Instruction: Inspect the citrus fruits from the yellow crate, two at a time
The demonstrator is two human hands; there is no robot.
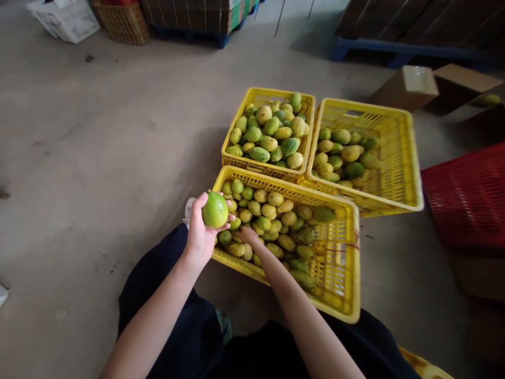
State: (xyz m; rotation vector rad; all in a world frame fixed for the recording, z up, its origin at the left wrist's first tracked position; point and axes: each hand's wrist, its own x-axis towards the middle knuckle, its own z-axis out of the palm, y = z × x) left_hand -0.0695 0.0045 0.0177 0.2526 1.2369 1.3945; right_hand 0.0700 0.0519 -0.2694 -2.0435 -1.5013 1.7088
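Note:
My left hand (pixel 202 231) is wrapped round a smooth, round green fruit (pixel 215 210), held up over the left end of the nearest yellow crate (pixel 343 263). Inside that crate lie many yellow and green fruits (pixel 275 198), some round and some longer, whose kind I cannot make out for certain. My right hand (pixel 246 235) reaches down among them near the crate's left side. Its fingers are mostly hidden, so whether they grip a fruit does not show.
Behind stand two more yellow crates: the left one (pixel 226 152) is heaped with fruit, the right one (pixel 400 158) partly filled. A red crate (pixel 469 200) and cardboard boxes (pixel 406 89) are at the right. Blue pallets (pixel 398 52) with stacked loads and a tan basket (pixel 126 23) line the back.

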